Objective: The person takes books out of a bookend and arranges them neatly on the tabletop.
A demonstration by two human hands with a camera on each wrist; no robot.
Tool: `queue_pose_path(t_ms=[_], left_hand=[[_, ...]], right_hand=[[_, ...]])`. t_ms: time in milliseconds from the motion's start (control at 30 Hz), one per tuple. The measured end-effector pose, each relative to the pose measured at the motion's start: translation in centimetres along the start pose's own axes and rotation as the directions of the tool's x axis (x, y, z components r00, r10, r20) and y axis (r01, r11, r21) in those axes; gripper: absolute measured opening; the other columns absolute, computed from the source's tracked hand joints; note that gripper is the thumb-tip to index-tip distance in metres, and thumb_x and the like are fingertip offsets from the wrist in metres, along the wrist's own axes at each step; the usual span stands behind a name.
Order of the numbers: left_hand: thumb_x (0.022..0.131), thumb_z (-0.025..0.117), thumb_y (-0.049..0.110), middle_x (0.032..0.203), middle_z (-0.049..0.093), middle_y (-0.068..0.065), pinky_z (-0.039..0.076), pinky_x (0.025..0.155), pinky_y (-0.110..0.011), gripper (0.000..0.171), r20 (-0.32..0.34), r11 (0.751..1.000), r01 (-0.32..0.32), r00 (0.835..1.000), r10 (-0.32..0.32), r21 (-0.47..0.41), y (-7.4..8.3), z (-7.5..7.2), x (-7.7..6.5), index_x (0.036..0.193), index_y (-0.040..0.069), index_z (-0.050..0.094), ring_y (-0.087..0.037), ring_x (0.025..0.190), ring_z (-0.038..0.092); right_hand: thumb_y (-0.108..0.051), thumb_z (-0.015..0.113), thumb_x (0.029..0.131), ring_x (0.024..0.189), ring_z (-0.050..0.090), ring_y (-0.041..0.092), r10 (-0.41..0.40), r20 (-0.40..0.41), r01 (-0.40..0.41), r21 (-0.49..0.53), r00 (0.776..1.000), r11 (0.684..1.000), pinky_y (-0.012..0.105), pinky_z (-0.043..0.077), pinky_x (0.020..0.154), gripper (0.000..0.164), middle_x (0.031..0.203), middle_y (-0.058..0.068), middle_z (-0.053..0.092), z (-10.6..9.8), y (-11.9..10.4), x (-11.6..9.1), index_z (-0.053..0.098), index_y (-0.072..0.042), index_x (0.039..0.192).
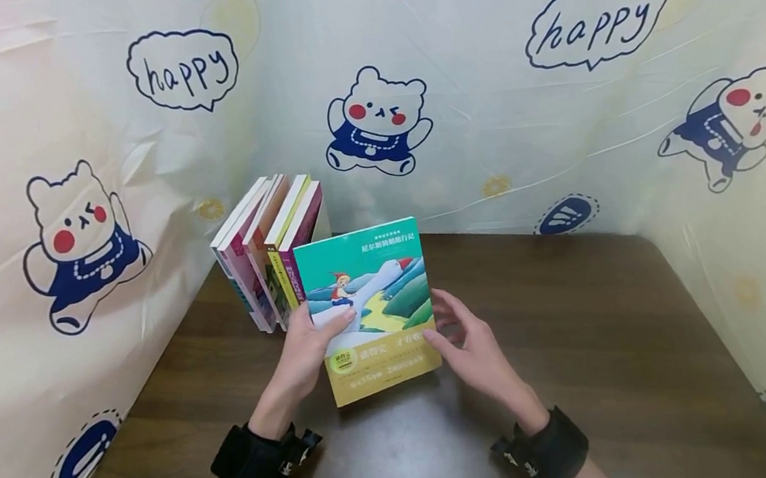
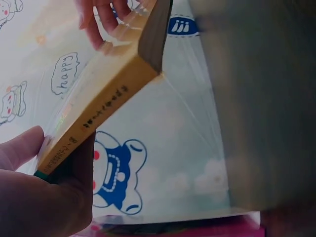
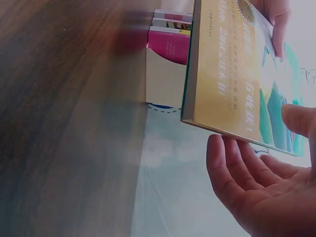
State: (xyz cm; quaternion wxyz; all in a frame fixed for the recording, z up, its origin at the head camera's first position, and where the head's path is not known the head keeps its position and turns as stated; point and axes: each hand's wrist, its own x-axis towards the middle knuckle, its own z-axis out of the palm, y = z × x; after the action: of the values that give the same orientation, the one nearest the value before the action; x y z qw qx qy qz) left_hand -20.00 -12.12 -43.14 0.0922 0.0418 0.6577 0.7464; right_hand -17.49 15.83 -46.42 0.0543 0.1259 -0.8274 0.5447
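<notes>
One green-and-gold book [image 1: 390, 308] is held tilted at the middle of the head view, over one brown counter [image 1: 618, 339]. Two hands attend it: the left hand [image 1: 306, 348], at its 8 o'clock, grips the spine side, thumb across the cover; the right hand [image 1: 474, 346], at its 4 o'clock, has its fingers loosely extended around the opposite edge, and whether they touch is unclear. At 10 o'clock from that book stands one row of at least four upright books [image 1: 272, 254]. Two black wristbands [image 1: 245, 460] show, plus one curtain [image 1: 484, 135] printed with three bears, at 10, 12 and 2 o'clock.
</notes>
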Motion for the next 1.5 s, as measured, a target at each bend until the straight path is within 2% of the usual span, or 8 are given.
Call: queue_pose_path(t_ms=[300, 567, 933, 1233, 1500], left_hand=[[0.103, 0.071, 0.019, 0.126, 0.069, -0.019, 0.060, 0.089, -0.038, 0.053, 0.040, 1.000, 0.007, 0.999, -0.006, -0.020, -0.6, 0.8, 1.4, 0.149, 0.006, 0.047, -0.027, 0.103, 0.075], [0.103, 0.071, 0.020, 0.129, 0.068, -0.019, 0.060, 0.088, -0.041, 0.057, 0.078, 0.999, 0.027, 0.997, -0.024, -0.036, -0.7, 1.5, 2.3, 0.151, 0.009, 0.043, -0.029, 0.104, 0.075], [0.104, 0.068, 0.012, 0.131, 0.064, -0.019, 0.059, 0.088, -0.035, 0.055, 0.046, 1.000, -0.017, 0.999, 0.016, 0.023, -0.9, 2.7, 3.4, 0.153, 0.008, 0.043, -0.026, 0.104, 0.072], [0.104, 0.067, 0.010, 0.127, 0.067, -0.019, 0.059, 0.086, -0.035, 0.053, 0.003, 0.998, -0.038, 0.999, 0.038, 0.060, -1.1, 3.7, 4.0, 0.151, 0.008, 0.045, -0.027, 0.102, 0.072], [0.104, 0.066, 0.006, 0.127, 0.067, -0.019, 0.061, 0.085, -0.038, 0.050, -0.013, 0.997, -0.039, 0.999, 0.040, 0.068, -0.9, 4.4, 4.0, 0.150, 0.008, 0.047, -0.030, 0.103, 0.072]], right_hand=[[-0.025, 0.077, 0.100, 0.095, 0.063, 0.023, 0.023, -0.018, -0.022, 0.024, 1.000, 0.999, 0.033, 0.058, 0.082, 0.064, 0.115, 0.007, 0.065, 0.1, 0.8, 0.6, 0.049, -0.012, 0.155], [-0.025, 0.076, 0.101, 0.088, 0.061, 0.025, 0.048, -0.033, -0.046, 0.055, 0.998, 0.997, 0.028, 0.054, 0.071, 0.055, 0.105, 0.006, 0.066, 0.1, 0.8, 1.2, 0.054, -0.013, 0.150], [-0.019, 0.076, 0.099, 0.078, 0.061, 0.023, 0.038, -0.106, -0.034, 0.040, 0.994, 0.999, 0.026, 0.049, 0.062, 0.050, 0.105, 0.008, 0.068, 0.2, 1.2, 1.1, 0.057, -0.009, 0.145], [-0.025, 0.079, 0.098, 0.085, 0.072, 0.019, 0.090, -0.162, -0.089, 0.011, 0.983, 0.996, 0.031, 0.061, 0.073, 0.051, 0.108, 0.002, 0.072, 0.1, 1.0, 1.0, 0.059, -0.010, 0.142], [-0.022, 0.081, 0.096, 0.088, 0.073, 0.018, 0.090, -0.218, -0.095, -0.010, 0.972, 0.995, 0.033, 0.062, 0.076, 0.052, 0.107, 0.004, 0.072, 0.4, 0.6, 0.7, 0.060, -0.007, 0.141]])
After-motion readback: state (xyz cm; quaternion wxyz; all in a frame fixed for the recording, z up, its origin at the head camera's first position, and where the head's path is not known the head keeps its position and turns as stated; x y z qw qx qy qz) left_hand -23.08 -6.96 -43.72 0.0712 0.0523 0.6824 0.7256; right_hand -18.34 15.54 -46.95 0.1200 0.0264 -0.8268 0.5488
